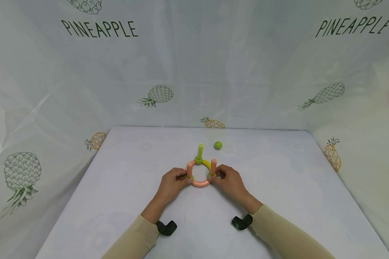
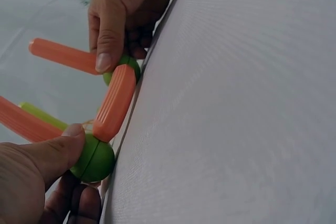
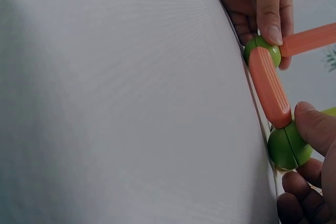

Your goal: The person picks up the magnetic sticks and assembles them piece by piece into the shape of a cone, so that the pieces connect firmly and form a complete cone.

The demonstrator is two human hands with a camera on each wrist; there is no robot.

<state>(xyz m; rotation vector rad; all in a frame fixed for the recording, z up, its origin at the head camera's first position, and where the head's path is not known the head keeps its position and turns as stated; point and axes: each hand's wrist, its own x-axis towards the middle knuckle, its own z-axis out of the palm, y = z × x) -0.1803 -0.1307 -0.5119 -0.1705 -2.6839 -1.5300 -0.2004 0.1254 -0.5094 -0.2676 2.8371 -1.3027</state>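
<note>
A ring of curved rods joined by green balls lies on the table in the head view. Its near curved rod [image 1: 200,183] is orange and its back right one [image 1: 207,164] is yellow. From the balls rise a left orange rod [image 1: 189,170], a right orange rod [image 1: 213,167] and a yellow-green rod [image 1: 200,151] at the back. My left hand [image 1: 172,184] pinches the left green ball [image 2: 94,161] between thumb and fingers. Likewise, the right hand [image 1: 231,183] grips the right green ball [image 3: 287,148], its thumb against the side. The fingers partly hide both balls.
Behind the ring, a loose green ball [image 1: 218,145] lies on the white table [image 1: 123,158]. A pale curtain [image 1: 194,64] printed with pineapples hangs behind and beside the table. Black wrist cameras sit at the left cuff [image 1: 166,228] and right cuff [image 1: 242,222].
</note>
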